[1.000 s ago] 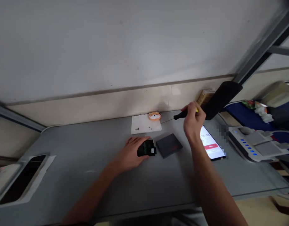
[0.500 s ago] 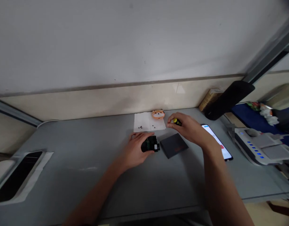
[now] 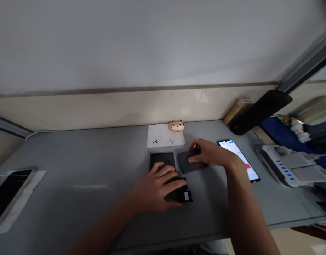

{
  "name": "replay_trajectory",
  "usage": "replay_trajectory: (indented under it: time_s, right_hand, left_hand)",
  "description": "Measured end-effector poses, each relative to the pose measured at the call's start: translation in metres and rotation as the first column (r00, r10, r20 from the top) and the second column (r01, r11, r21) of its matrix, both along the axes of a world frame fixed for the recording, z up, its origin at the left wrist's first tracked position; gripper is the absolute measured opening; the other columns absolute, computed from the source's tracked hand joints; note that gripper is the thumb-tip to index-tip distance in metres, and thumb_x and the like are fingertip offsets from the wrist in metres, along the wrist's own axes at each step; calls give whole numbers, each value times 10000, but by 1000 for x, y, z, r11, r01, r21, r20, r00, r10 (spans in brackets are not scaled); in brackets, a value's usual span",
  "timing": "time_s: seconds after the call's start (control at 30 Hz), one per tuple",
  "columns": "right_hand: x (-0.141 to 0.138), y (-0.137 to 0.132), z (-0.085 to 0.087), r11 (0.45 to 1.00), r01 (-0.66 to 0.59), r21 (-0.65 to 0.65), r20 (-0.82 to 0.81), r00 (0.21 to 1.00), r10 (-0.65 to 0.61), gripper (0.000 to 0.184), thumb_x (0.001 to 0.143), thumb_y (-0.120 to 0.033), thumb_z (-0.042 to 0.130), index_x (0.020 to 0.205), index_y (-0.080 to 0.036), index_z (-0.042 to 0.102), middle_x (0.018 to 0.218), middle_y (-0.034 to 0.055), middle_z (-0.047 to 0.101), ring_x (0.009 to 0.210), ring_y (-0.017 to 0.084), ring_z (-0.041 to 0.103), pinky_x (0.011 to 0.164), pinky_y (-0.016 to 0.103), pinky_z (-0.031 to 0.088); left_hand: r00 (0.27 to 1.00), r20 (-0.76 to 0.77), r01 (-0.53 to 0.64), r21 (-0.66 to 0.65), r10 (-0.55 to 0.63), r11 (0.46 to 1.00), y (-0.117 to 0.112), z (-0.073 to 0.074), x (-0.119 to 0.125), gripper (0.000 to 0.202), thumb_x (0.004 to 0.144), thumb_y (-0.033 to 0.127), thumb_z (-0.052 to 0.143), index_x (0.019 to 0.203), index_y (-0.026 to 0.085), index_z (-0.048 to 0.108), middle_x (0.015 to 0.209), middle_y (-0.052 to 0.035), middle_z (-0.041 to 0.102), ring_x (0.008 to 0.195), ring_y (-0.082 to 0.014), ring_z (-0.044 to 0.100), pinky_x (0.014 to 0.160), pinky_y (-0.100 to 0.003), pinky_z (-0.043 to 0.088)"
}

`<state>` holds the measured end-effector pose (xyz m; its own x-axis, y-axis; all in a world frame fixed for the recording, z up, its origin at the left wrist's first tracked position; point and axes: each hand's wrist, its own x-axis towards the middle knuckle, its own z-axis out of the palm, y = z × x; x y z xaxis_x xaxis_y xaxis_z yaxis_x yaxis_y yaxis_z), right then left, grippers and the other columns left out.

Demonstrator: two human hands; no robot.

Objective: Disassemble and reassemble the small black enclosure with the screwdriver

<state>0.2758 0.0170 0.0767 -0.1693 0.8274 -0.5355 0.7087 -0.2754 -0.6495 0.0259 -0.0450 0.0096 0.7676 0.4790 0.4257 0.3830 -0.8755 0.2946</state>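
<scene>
My left hand [image 3: 163, 186] curls over a black circuit module [image 3: 184, 195] with a small white label, its thumb and fingers on either side. Just behind that hand a flat black casing half [image 3: 163, 158] lies on the desk, partly covered by the fingers. My right hand [image 3: 205, 152] keeps a small yellow-and-black screwdriver [image 3: 196, 146] tucked in its fingers, mostly hidden. The same hand's fingers touch the dark grey flat cover [image 3: 188, 163]. Several tiny black screws [image 3: 155, 141] lie on a white paper [image 3: 163, 134] at the back.
An orange animal-faced case [image 3: 177, 126] sits on the paper's far corner. A lit phone [image 3: 239, 159] lies right of my right arm, with a grey-white device [image 3: 287, 166] beyond it. A black cylinder [image 3: 261, 111] leans at the back right. Another phone [image 3: 12, 193] lies far left.
My left hand has moved nearer with the circuit module, and the black casing half now shows behind it. My right hand has come down onto the grey cover with the screwdriver.
</scene>
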Motion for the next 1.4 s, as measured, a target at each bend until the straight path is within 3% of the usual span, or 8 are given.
replay_trajectory:
  time_s: [0.13,0.23,0.37,0.47,0.53,0.7,0.83,1.4]
  right_hand:
    - [0,4,-8,964,-74,256,18,997,71,195,759,-229,811,877,-221,656,890,22,700,624,132,649,523,242,472]
    - [-1,6,-11,933,-104,345,9,994,108,188,732,-221,823,852,-227,679,818,11,686,595,140,612,509,259,455]
    - [-2,8,-9,952,-104,288,62,994,89,193,755,-262,818,893,-223,690,852,21,702,651,160,625,548,272,461]
    - [-2,9,-10,944,-120,309,120,989,86,185,777,-279,806,920,-220,704,922,44,712,731,173,638,600,273,474]
    - [-2,9,-11,917,-141,374,137,986,96,165,785,-284,801,911,-223,714,963,59,716,785,185,644,644,278,487]
    - [-4,11,-11,919,-157,361,167,981,102,200,797,-322,793,948,-214,717,981,61,722,810,191,646,701,292,496]
    - [-4,12,-10,936,-122,331,138,987,80,205,790,-307,798,950,-209,715,1001,73,728,814,198,662,689,296,506]
    - [-8,11,-12,918,-140,371,151,985,89,205,812,-300,775,992,-220,720,1062,85,730,855,205,675,718,307,529]
  left_hand:
    - [996,-83,35,-52,-39,998,3,-7,3,479,1010,628,511,1253,253,684,1141,-87,760,1108,-266,630,1052,-437,372]
    - [990,-133,32,-81,-42,996,7,-6,1,506,983,649,545,1298,274,675,1176,-89,757,1144,-281,630,1069,-451,372]
    - [997,-40,-64,-95,60,993,20,4,-12,530,965,644,576,1318,260,672,1234,-105,729,1169,-294,628,1070,-458,400]
    - [949,17,-314,-63,316,947,36,9,-28,344,1046,413,466,1156,217,727,1097,-105,732,1059,-260,657,988,-430,458]
    - [911,2,-410,-81,412,908,46,9,-38,328,1028,361,445,1001,208,733,960,-88,724,957,-248,666,935,-418,487]
    - [905,-65,-421,-262,419,868,56,6,-47,269,973,341,450,964,219,690,849,-42,733,740,-192,649,807,-348,527]
    - [896,-39,-431,-325,443,842,57,6,-47,250,933,300,437,926,223,675,879,-46,751,777,-196,676,768,-322,539]
    - [880,-46,-463,-300,473,834,59,-1,-44,245,926,237,433,918,227,678,914,-50,763,862,-213,702,848,-360,554]
